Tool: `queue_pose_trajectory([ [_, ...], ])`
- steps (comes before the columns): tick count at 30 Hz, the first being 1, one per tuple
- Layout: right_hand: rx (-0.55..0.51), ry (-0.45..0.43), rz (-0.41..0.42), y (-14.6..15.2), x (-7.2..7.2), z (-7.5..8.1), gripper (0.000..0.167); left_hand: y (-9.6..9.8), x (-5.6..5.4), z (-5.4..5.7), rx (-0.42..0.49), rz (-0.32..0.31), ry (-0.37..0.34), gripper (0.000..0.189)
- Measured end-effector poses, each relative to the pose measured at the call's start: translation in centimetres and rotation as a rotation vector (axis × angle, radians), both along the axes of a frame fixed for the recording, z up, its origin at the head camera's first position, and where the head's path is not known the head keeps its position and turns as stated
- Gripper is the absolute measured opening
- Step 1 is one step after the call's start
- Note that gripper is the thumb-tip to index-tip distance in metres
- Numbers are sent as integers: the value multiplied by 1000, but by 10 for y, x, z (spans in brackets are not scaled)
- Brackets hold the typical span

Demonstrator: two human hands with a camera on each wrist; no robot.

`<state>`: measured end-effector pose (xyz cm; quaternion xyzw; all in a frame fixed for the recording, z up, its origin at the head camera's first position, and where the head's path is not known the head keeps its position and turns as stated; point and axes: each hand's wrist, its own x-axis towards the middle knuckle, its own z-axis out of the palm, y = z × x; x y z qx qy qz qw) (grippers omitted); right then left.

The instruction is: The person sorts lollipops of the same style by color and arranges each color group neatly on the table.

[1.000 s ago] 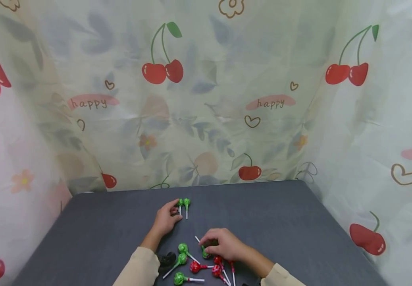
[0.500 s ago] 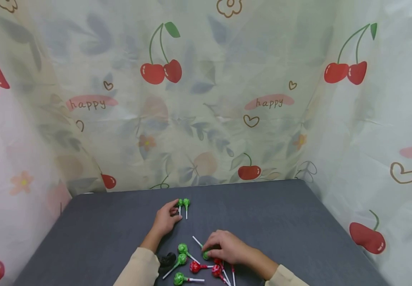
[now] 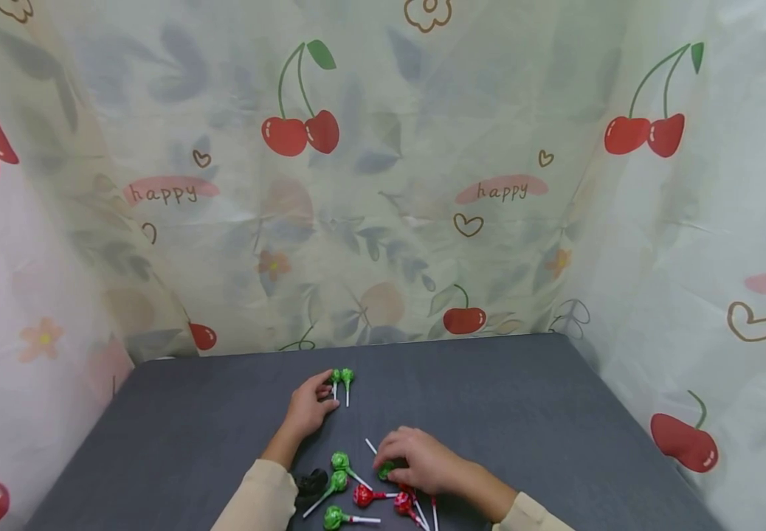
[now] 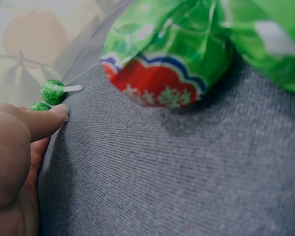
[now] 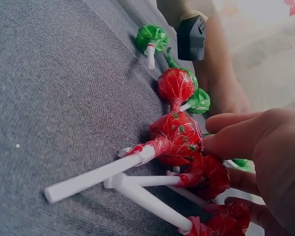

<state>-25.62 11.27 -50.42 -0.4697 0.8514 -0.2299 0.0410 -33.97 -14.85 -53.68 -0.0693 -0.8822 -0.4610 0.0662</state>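
At the back of the dark table, my left hand (image 3: 306, 409) holds a green-wrapped lollipop (image 3: 336, 377) between thumb and fingers. Just right of it lies another green lollipop (image 3: 347, 376), its stick toward me. My right hand (image 3: 419, 460), fingers curled, pinches a third green lollipop (image 3: 385, 470) by its head; the white stick points away to the left. Below that hand are red lollipops (image 3: 404, 504), partly covered by it. The right wrist view shows a red lollipop (image 5: 179, 137) close beside the fingers, which largely hide the green one.
Several green lollipops (image 3: 338, 481) and a red one (image 3: 361, 495) lie scattered between my forearms. A black wrist camera (image 3: 310, 483) sits on the left wrist, close to them. Cherry-printed curtains (image 3: 383, 221) enclose the table (image 3: 489, 398) at the back and sides.
My right hand has moved slightly right and toward me, and the green lollipop's stick has shifted a little with it. My left hand stays in place.
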Motion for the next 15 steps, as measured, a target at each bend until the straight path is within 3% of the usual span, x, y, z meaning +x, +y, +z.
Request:
queue_pose_trajectory([
  [15,60,8,68,-6,0,3,25,0,0,-1,-6,-6,5,62],
])
